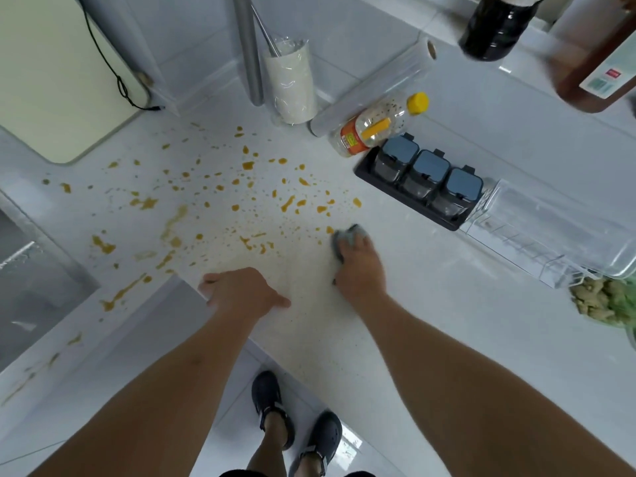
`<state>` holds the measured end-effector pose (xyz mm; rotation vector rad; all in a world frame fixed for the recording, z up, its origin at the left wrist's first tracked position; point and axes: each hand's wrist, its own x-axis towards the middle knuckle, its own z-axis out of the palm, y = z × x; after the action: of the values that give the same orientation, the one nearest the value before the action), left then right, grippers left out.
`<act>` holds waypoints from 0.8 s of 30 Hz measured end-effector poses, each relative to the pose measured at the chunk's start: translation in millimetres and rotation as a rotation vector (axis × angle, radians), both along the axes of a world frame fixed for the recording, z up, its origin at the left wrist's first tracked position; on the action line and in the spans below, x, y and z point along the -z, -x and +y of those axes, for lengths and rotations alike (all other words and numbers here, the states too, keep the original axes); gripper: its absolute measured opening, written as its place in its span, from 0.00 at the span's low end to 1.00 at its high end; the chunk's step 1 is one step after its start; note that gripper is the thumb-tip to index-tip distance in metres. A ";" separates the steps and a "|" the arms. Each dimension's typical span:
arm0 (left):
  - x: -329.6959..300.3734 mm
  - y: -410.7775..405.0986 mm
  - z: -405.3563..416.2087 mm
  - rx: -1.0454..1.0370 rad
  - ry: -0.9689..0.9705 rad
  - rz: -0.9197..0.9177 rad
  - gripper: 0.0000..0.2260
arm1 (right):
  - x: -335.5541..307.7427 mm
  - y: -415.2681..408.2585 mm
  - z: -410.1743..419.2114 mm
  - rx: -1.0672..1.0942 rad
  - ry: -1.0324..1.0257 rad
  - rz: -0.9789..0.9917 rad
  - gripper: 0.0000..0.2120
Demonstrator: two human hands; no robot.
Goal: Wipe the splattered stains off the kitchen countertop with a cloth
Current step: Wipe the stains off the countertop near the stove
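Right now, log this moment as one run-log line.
step: wiping | right hand: grips cloth at stains' right edge | left hand: braced on countertop edge | stains: mostly unwiped

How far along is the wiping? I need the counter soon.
Barely started. The right hand presses a grey cloth at the right edge of the orange stains; the left hand rests on the countertop edge. Nearly all the splatter remains, including streaks by the sink side.
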<state>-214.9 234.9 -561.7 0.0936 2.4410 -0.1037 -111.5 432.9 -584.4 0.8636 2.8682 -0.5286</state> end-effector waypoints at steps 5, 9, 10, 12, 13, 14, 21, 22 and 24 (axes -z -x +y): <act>-0.6 -3.8 -1.5 0.033 0.004 0.033 0.41 | 4.7 -9.8 -52.9 -0.247 0.066 -0.007 0.26; -1.2 -5.7 -3.3 0.038 -0.026 0.023 0.38 | -22.9 -24.7 -31.0 0.049 0.576 0.125 0.14; -1.3 -6.5 -4.3 0.047 -0.023 0.026 0.38 | -31.6 -27.0 -21.1 0.148 0.733 0.162 0.14; -1.5 -7.8 -5.2 0.057 -0.017 0.038 0.40 | -46.1 -33.5 3.9 0.388 1.025 0.270 0.13; -1.7 -8.2 -5.5 0.060 -0.019 0.042 0.40 | -51.1 -37.0 20.1 0.490 1.039 0.306 0.13; -2.1 -8.3 -5.7 0.064 -0.020 0.043 0.40 | -52.9 -40.9 38.1 0.536 0.881 0.294 0.15; -1.9 -10.7 -6.2 0.077 -0.007 0.048 0.43 | -48.2 -60.2 83.7 0.415 0.205 0.204 0.22; -1.4 -10.8 -6.5 0.078 -0.008 0.050 0.43 | -44.4 -54.7 76.7 0.324 0.180 0.178 0.22; -1.6 -10.5 -5.8 0.083 -0.006 0.055 0.42 | -35.1 -40.9 59.0 0.216 0.166 0.013 0.21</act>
<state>-204.4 229.1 -560.1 0.1967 2.4931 -0.1370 -70.6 491.9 -549.3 1.1497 2.7089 -0.7836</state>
